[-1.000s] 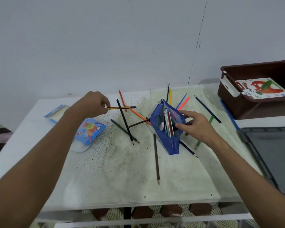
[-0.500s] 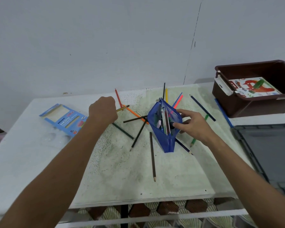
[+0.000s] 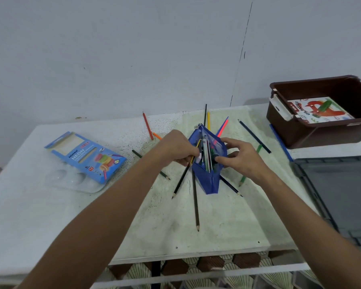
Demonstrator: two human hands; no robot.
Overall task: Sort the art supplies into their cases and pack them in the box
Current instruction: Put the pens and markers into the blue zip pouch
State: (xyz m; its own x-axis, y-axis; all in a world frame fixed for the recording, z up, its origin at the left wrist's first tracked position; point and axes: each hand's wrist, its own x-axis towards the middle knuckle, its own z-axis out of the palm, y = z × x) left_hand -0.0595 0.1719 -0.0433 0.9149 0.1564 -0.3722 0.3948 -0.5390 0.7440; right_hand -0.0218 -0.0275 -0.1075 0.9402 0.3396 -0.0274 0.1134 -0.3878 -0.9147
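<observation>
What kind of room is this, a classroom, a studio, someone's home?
Hard to say for sure; it looks like a plain home or hobby corner. A stained white worktable stands against a bare pale wall, with loose coloured pencils scattered on it and a brown plastic storage box at its edge.

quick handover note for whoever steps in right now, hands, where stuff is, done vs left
Left hand pinches a yellow-black pencil, its tip at the mouth of the blue pouch.
Right hand holds the pouch open.
Done: several pencils in the pouch; oil pastels box in the brown bin.
Left: loose pencils on the table, neon pencil box, then packing the pouch.
</observation>
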